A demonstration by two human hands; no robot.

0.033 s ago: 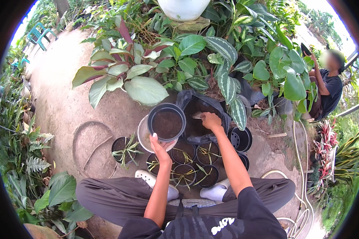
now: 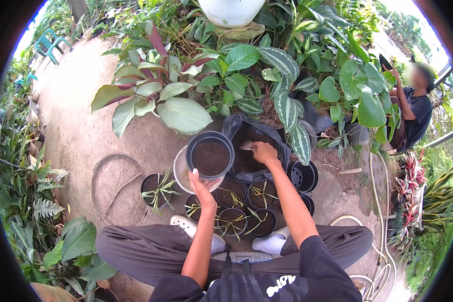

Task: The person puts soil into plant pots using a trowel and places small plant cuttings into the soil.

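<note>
Pot [image 2: 211, 135] of soil [image 2: 210, 157] clasped by left hand [image 2: 203, 190]; right hand [image 2: 265, 152] gripping pale tool [image 2: 246, 145] in bag [image 2: 232, 125] of soil.

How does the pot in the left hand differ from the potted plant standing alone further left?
The held pot shows only soil; the standing pot has a narrow-leaved plant. The left hand holds the held pot, while no hand touches the standing pot. The held pot looks larger than the standing pot. Both are round, dark and contain soil.
</note>
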